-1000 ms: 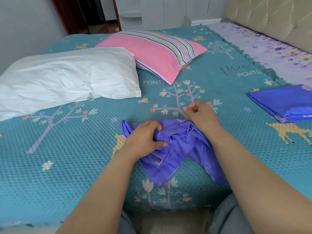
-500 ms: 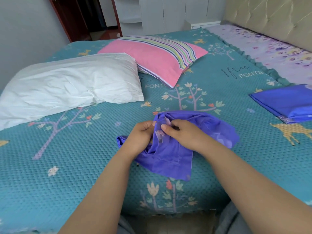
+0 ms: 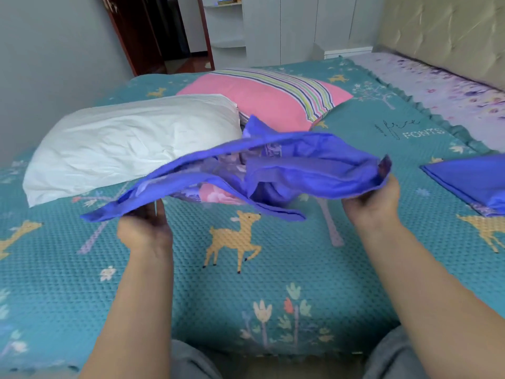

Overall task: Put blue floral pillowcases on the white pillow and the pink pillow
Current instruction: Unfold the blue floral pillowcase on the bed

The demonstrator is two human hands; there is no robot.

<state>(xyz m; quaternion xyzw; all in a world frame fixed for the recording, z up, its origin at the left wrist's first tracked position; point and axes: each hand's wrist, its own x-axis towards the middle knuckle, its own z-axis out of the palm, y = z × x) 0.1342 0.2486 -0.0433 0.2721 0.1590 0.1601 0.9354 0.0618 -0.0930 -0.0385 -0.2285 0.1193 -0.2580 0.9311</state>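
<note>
A blue floral pillowcase (image 3: 287,168) hangs stretched in the air above the bed, its floral inside showing at the middle. My left hand (image 3: 144,228) grips its left end from below. Its right end is held in my right hand (image 3: 374,198), thumb and fingers curled on the cloth. Behind it lies the white pillow (image 3: 123,143) at the left. The pink pillow (image 3: 262,97) with a striped band lies beyond, partly hidden by the white pillow and the cloth. A second blue pillowcase (image 3: 472,181) lies folded at the right edge.
The bed carries a teal quilted cover (image 3: 273,269) with deer and tree prints. A purple floral sheet (image 3: 442,91) and a padded headboard (image 3: 451,31) run along the right. A grey wall stands at the left, a doorway and white cupboards at the back.
The bunched pillowcase has been lifted off the bed and pulled wide. My hands moved apart, left hand to the left and right hand to the right.
</note>
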